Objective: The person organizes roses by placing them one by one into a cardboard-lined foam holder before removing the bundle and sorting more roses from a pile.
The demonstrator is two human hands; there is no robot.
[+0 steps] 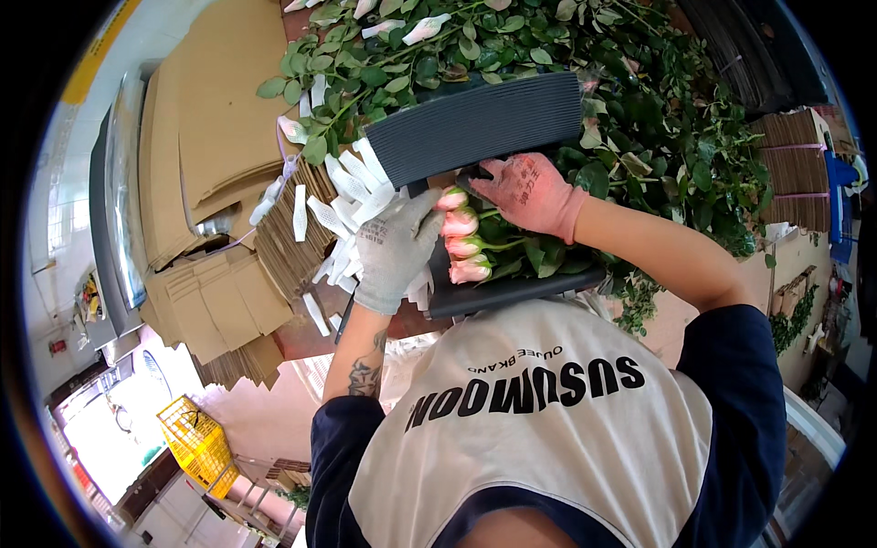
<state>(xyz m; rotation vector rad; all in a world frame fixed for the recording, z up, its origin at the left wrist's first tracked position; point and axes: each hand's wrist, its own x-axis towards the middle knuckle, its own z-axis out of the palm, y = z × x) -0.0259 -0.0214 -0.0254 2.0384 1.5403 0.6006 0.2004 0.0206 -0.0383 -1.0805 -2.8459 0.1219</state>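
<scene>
Several pink roses (463, 247) lie in a column, heads to the left and leafy stems to the right, on a black tray-like stand (512, 294) close to my body. My left hand (395, 245), in a grey-white glove, rests against the left side of the rose heads, fingers stretched and thumb apart. My right hand (530, 194), in a pink glove with dark fingertips, is bent closed just above the upper rose, by the lower edge of a black ridged panel (475, 128). What its fingers pinch is hidden.
White mesh sleeves (347, 196) lie scattered left of the panel. Leafy rose stems (658, 146) pile up behind and to the right. Flattened cardboard (228, 110) stacks at left, with more bundled cardboard (793, 169) at right. A yellow crate (196, 446) stands at lower left.
</scene>
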